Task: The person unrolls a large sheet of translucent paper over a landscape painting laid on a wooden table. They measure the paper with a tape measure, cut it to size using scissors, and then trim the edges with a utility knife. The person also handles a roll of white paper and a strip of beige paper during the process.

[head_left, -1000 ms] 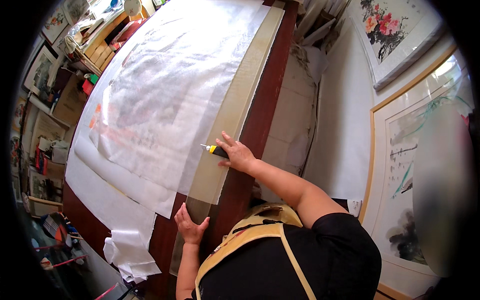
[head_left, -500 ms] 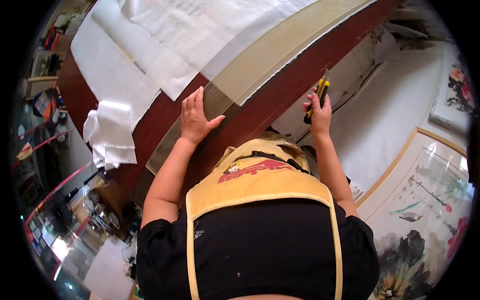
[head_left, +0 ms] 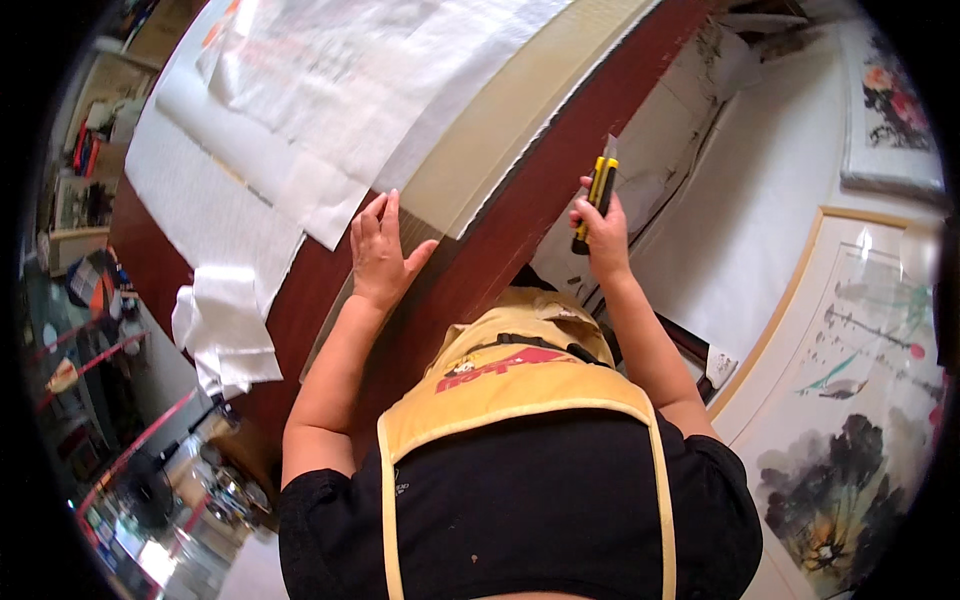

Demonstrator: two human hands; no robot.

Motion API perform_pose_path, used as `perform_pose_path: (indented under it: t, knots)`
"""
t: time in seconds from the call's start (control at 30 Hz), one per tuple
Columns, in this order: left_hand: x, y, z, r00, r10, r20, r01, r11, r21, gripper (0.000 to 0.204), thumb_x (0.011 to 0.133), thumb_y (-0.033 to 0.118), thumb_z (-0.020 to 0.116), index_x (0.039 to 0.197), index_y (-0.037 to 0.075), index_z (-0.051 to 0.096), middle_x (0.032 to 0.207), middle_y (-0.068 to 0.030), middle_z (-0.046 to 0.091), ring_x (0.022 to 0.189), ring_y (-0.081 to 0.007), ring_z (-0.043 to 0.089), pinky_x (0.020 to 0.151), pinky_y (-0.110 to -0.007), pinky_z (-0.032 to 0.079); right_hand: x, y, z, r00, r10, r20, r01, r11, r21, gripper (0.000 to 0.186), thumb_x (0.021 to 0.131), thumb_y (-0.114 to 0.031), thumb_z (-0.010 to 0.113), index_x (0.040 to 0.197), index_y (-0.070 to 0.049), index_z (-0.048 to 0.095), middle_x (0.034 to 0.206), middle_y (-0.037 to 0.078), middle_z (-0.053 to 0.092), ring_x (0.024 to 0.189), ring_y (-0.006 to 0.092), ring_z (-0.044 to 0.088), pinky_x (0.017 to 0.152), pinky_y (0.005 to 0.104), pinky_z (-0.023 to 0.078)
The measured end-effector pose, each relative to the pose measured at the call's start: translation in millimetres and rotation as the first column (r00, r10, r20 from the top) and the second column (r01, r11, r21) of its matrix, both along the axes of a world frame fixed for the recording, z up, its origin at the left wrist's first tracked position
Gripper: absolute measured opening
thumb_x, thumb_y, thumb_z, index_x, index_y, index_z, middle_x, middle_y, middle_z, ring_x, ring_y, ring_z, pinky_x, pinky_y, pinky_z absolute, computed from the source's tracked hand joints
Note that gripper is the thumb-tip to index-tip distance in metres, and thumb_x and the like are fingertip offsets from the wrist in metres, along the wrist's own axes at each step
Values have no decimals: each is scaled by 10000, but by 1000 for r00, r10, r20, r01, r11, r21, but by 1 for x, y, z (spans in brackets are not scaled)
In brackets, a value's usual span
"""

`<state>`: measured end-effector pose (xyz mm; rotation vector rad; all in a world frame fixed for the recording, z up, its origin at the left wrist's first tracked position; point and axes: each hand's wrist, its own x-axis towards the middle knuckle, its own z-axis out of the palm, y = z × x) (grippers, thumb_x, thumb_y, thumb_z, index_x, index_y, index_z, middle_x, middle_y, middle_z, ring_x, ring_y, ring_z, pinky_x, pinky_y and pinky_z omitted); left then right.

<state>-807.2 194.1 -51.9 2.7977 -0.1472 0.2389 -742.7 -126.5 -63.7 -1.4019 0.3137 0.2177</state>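
The right hand is closed around a yellow and black knife, held off the worktop's dark red edge, its long axis near upright with the blade tip up. The left hand lies spread flat on a beige strip near the edge, beside white paper.

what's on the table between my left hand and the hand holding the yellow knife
In the head view, between the left hand and the right hand gripping the utility knife lie the beige strip's corner and the bare dark-red table edge.
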Motion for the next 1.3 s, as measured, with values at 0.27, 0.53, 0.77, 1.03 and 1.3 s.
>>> perform_pose_path:
  t: [0.27,0.53,0.77,1.03,1.3]
  knots:
    - [143,-26,31,821,-417,-390,524,822,225,1114,625,254,871,1512,83,220,1571,-116,212,1455,-289,203,1186,-401,234,57,26,1,998,8,66,-16,992,121,268,992,-192,533,1153,13,474,933,108,610,805,166,664,743,313,579]
    - [190,-61,36,603,-527,-599,781,545,307,1406,440,311,926,1533,26,89,1613,-138,83,1488,-274,108,1210,-385,180,126,41,-15,994,-105,-3,105,994,-12,291,976,-195,512,965,93,472,804,180,663,633,224,688,548,343,583]
    - [195,-62,34,577,-554,-599,799,535,275,1438,392,310,932,1519,-20,101,1595,-194,114,1481,-289,141,1201,-334,198,166,44,-21,998,-53,-40,41,965,-257,354,986,-267,509,974,86,482,762,185,684,604,216,689,529,330,569]
    - [198,-70,38,573,-539,-617,805,510,302,1437,352,310,931,1506,-37,147,1570,-229,169,1467,-317,181,1191,-335,227,174,44,-8,993,-77,-94,44,948,-314,463,995,-336,493,855,99,566,692,174,690,538,208,672,524,334,552]
    - [196,-73,39,588,-520,-620,801,485,352,1457,361,350,939,1504,-48,128,1561,-230,198,1454,-331,212,1178,-352,242,196,32,-15,978,78,-194,-172,826,-537,471,903,-295,393,798,63,679,721,149,716,707,259,724,783,359,555]
